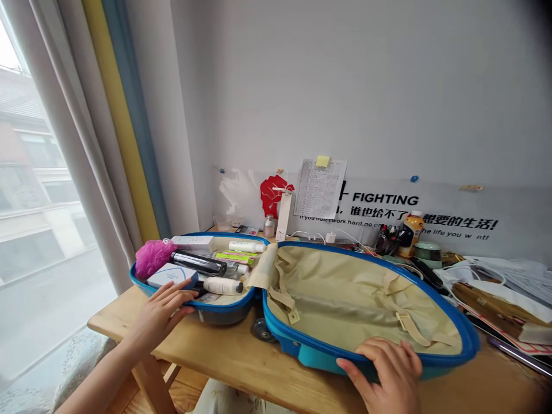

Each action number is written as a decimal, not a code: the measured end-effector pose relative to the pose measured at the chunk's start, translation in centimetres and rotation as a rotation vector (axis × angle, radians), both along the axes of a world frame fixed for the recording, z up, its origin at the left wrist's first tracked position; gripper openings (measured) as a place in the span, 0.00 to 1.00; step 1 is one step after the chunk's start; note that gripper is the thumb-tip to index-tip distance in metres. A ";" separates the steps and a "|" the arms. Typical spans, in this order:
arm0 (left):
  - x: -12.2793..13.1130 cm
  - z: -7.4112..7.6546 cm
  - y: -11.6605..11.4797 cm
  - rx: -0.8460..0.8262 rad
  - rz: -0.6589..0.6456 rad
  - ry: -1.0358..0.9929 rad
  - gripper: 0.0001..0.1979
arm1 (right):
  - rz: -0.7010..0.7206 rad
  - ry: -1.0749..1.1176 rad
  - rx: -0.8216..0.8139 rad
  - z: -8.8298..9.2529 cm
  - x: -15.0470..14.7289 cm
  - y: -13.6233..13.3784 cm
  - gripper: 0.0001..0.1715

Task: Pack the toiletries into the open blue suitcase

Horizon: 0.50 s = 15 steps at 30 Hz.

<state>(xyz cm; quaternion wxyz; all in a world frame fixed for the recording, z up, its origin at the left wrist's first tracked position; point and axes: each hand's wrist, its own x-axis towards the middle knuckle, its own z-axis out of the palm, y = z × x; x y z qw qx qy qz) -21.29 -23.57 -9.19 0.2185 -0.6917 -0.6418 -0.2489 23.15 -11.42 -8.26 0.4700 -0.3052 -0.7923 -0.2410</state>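
An open blue suitcase lies on a wooden table, its beige-lined right half (pixel 336 287) holding only straps. The left half (pixel 224 310) is filled with a pink bath puff (pixel 154 257), a black cylinder (pixel 200 263), a white box (pixel 172 275), a cream bottle (pixel 222 286) and white tubes. My left hand (pixel 166 305) rests with spread fingers on the left half's front rim, by the white box. My right hand (pixel 386 368) has its fingers curled over the right half's front rim, thumb outside.
Behind the suitcase stand an orange-labelled bottle (pixel 410 234), a green jar (pixel 428 253) and a small silver bottle (pixel 269 226). Cables, a brown pouch (pixel 495 305) and papers lie at the right. The wooden table's (pixel 112 310) left edge is near the curtain.
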 end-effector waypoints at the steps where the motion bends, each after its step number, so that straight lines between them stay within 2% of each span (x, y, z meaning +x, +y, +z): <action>1: -0.7 0.1 -0.2 -0.008 0.011 -0.012 0.21 | 0.001 -0.008 -0.019 -0.3 -0.6 -0.2 0.23; 6: -3.8 0.6 -1.3 -0.032 0.053 -0.042 0.22 | 0.021 -0.020 -0.081 -1.3 -3.4 -1.0 0.15; 11: -5.4 1.1 -1.9 -0.063 0.095 -0.070 0.24 | 0.089 -0.056 -0.066 -1.0 -4.8 -1.4 0.07; 15: -5.4 0.9 -2.1 -0.059 0.133 -0.102 0.25 | 0.137 -0.130 -0.017 -1.0 -4.0 -1.0 0.18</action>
